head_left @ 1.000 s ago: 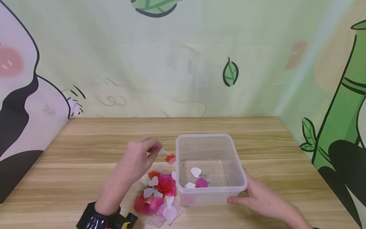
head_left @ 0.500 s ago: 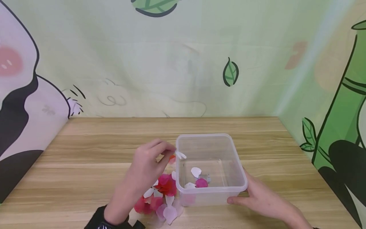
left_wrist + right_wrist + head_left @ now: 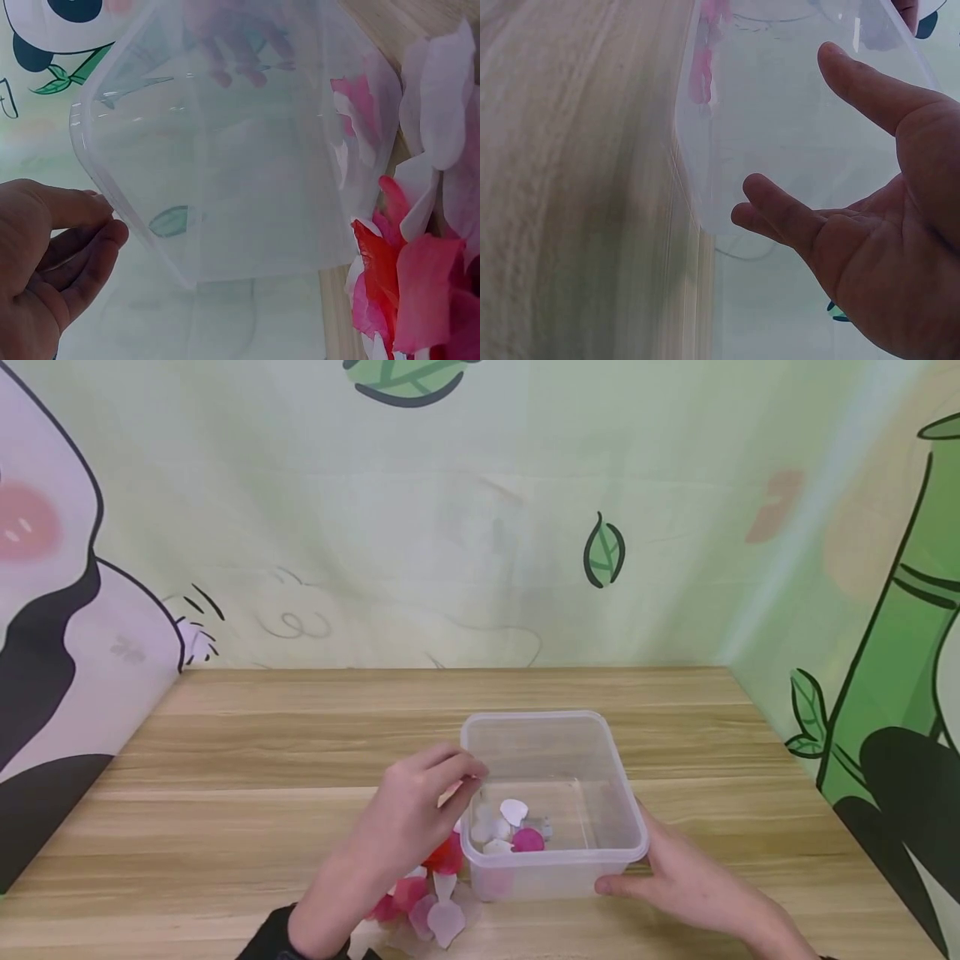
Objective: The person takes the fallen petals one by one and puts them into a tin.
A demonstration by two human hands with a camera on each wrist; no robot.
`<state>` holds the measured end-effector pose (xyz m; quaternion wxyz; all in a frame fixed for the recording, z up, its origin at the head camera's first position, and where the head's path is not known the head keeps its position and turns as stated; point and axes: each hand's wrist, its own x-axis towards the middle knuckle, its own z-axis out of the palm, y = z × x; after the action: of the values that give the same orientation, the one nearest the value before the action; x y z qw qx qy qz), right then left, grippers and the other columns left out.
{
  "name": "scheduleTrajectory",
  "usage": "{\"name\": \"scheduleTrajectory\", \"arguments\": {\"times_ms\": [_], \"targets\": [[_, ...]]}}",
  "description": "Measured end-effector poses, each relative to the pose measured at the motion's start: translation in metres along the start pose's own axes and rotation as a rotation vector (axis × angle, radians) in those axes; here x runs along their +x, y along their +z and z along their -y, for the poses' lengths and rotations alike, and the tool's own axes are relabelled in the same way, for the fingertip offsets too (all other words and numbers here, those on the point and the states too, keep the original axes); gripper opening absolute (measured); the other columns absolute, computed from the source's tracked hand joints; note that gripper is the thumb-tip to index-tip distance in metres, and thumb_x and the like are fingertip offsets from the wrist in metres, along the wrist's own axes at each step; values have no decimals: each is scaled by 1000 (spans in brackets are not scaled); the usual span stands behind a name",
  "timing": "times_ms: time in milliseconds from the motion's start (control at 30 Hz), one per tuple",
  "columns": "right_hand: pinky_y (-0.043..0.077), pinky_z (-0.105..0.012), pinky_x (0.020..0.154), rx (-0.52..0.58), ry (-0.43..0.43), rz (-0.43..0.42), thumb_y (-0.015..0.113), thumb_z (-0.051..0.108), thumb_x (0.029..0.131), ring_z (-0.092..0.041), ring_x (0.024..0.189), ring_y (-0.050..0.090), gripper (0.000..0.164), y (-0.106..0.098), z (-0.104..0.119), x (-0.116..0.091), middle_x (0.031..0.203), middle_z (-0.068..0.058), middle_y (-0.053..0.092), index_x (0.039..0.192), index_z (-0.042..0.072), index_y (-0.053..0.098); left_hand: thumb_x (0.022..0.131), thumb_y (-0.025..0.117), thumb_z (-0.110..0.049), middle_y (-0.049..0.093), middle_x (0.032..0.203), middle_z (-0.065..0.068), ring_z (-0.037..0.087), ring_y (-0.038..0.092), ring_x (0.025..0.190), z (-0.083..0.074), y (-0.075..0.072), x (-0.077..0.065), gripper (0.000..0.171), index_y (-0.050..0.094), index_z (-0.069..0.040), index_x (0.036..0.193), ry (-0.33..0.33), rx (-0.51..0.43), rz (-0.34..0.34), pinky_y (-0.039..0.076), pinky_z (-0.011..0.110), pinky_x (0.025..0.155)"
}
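A clear plastic container (image 3: 555,868) stands on the table, with white petals (image 3: 513,812) and a magenta petal (image 3: 528,840) inside. My left hand (image 3: 416,802) is at its left rim. In the left wrist view, the loosely bent fingers and thumb of that hand (image 3: 52,255) come near each other beside the rim, with no petal visible between them. My right hand (image 3: 682,877) rests against the container's right front corner; the right wrist view shows its thumb and fingers (image 3: 780,206) fairly straight along the wall. Left of the container lies a pile of artificial petals (image 3: 446,918), partly hidden by my left forearm.
The wooden table (image 3: 262,752) runs back to a cloth backdrop (image 3: 375,527) printed with leaves, bamboo and panda figures. In the left wrist view, red and pink petals (image 3: 427,292) lie close against the container's outside.
My left hand has moved right to the rim, and the white petal it pinched is gone from its fingertips. Another pale petal shows inside the container's left side. My right hand stays put.
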<state>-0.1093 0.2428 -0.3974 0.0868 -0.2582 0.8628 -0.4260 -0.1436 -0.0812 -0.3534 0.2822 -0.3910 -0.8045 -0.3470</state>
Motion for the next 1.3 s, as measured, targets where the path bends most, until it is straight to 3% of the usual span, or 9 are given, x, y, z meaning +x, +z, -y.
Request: {"name": "scheduleTrajectory", "arguments": {"times_ms": [100, 367, 733, 1033, 1300], "targets": [[50, -31, 98, 2, -4, -1, 80, 43, 88, -16, 114, 62, 101, 0, 0, 0, 131, -1, 63, 164, 29, 14, 78, 84, 11, 71, 91, 4, 15, 69, 79, 2, 1, 0, 23, 75, -3, 95, 2, 1, -2, 58, 25, 76], [51, -31, 97, -4, -19, -4, 79, 42, 89, -15, 112, 63, 101, 0, 0, 0, 130, -1, 64, 164, 30, 14, 80, 83, 9, 72, 93, 5, 15, 70, 78, 4, -7, 0, 23, 74, -3, 97, -66, 17, 9, 59, 26, 74], [51, -32, 97, 8, -13, -2, 80, 40, 89, -16, 112, 63, 103, 0, 0, 0, 129, -2, 64, 165, 30, 11, 82, 86, -2, 70, 96, 2, 17, 69, 80, 15, -23, 0, 21, 75, -6, 99, -277, 136, 110, 59, 30, 72], [51, -31, 97, 3, -16, -2, 80, 41, 89, -15, 112, 63, 102, 0, 0, 0, 130, -1, 64, 164, 30, 12, 82, 85, -3, 69, 90, 4, 23, 67, 81, 20, -24, -3, 15, 75, -7, 93, -488, 205, 292, 59, 33, 71], [50, -32, 98, -10, -13, -6, 80, 42, 89, -15, 112, 63, 102, 0, 1, 0, 130, -1, 64, 164, 30, 13, 82, 85, -5, 70, 87, 4, 23, 66, 83, 27, -24, -7, 15, 74, -6, 92, -589, 251, 495, 58, 38, 76]]}}
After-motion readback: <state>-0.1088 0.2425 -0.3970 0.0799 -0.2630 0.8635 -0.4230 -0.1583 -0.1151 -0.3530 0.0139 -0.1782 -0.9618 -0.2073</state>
